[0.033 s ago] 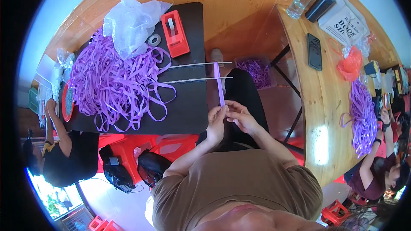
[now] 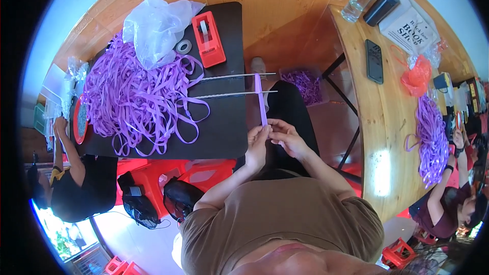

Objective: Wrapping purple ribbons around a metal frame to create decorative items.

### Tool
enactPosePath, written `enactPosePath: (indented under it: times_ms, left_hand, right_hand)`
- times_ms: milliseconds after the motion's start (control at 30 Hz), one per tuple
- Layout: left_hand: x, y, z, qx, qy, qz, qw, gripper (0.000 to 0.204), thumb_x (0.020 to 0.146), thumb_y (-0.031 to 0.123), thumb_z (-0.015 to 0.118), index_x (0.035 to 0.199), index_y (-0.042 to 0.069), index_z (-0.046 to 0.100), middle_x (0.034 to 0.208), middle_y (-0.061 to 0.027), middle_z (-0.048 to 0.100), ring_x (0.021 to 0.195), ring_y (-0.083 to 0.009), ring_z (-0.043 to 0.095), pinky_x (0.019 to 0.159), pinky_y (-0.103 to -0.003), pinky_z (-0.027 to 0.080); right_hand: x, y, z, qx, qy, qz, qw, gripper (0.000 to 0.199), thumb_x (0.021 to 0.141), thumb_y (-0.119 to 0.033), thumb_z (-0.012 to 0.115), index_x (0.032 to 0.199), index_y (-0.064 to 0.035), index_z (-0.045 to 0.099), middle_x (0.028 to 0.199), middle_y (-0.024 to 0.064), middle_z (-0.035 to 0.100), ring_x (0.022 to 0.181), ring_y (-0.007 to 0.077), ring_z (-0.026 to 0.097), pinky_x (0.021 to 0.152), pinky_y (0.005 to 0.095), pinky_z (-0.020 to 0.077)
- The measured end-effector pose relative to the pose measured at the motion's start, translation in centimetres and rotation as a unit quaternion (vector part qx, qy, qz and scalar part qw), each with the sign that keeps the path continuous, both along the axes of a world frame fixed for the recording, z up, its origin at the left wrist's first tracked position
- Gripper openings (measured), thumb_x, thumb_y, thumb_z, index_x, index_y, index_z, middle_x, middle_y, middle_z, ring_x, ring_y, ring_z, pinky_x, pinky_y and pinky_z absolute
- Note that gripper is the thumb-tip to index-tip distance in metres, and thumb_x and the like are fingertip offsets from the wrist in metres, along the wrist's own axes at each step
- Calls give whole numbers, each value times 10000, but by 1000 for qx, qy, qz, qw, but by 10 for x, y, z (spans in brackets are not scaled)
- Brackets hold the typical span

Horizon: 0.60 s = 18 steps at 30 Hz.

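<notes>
A flat purple ribbon [image 2: 262,104] hangs over two thin metal rods [image 2: 224,94] that jut out past the right edge of the dark table. Its lower end reaches my hands, close in front of my body. My left hand [image 2: 257,145] is closed, pinching the ribbon between thumb and fingers. Right beside it, my right hand [image 2: 289,141] is closed too, with its fingertips at the same ribbon end. Exactly how the two sets of fingertips share the ribbon is too small to see. A big tangled pile of purple ribbon [image 2: 137,97] covers much of the table.
On the dark table [image 2: 216,142] are a red tape dispenser [image 2: 209,40], a tape roll [image 2: 184,47] and a clear plastic bag [image 2: 155,28]. A bin of purple scraps [image 2: 303,85] stands on the floor. The wooden table [image 2: 356,46] at right holds a phone [image 2: 374,61]. Other people work at both sides.
</notes>
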<state>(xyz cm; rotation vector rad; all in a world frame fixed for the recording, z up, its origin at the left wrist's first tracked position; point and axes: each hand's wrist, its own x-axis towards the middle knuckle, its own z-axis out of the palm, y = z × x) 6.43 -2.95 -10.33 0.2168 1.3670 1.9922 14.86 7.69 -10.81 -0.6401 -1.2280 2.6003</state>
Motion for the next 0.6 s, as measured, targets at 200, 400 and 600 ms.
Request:
enactPosePath:
  times_ms: [200,400,600]
  left_hand:
    - [-8,-8,3,-82,-4,-35,996,178,906,184,635,965,17,652,869,-47,664,806,-83,597,717,-218,443]
    - [-7,-23,-5,-70,17,-51,996,179,865,180,684,919,11,659,819,-23,648,704,-80,581,614,-208,424]
    - [-10,-27,5,-81,11,-60,995,176,819,168,735,851,27,635,704,-11,593,640,-69,536,561,-207,388]
  right_hand:
    - [-1,5,3,151,26,-138,979,318,817,17,581,1133,-14,596,994,71,643,861,128,612,718,226,470]
    - [-30,28,48,843,98,-160,503,398,628,-137,667,1024,-101,653,1054,90,569,839,231,562,665,335,417]
    - [-46,37,59,900,170,-121,382,275,683,-161,632,930,-44,667,1028,86,592,872,206,557,664,311,420]
